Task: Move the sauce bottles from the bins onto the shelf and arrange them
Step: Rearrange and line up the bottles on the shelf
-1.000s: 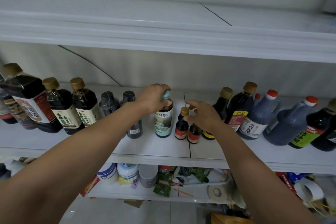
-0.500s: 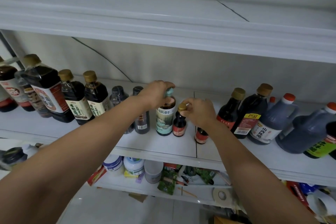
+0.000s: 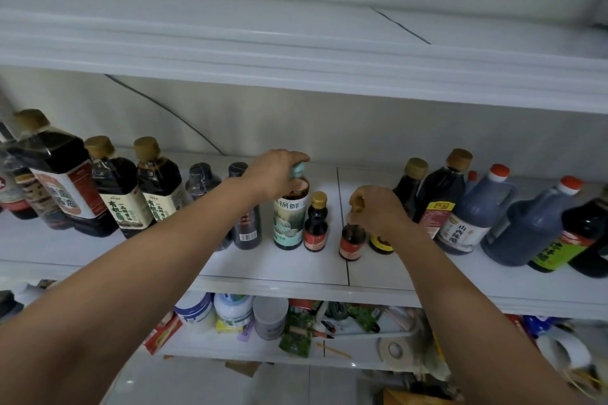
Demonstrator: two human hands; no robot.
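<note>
2 hands work on the shelf [image 3: 279, 268] at once. the left hand [image 3: 274, 174] is curled over the pale cap of the teal-capped bottle [image 3: 289, 223], which stands upright; every place below is told from it. just right of it stands a small gold-capped bottle [image 3: 316, 228], touched by no hand. further right, past the shelf seam [image 3: 346, 260], the right hand [image 3: 378, 212] pinches the top of a second small bottle [image 3: 352, 242]; whether its base rests on the shelf i cannot tell. the step looks like closing this gap. i would bring the second small bottle toward the teal-capped bottle until it sits beside the gold-capped one, kept upright, label outward, set down before letting go. the left hand's grip should steady the tall bottle against a knock. mind the dark bottles [image 3: 437, 197] crowded right of it, behind the wrist.
</note>
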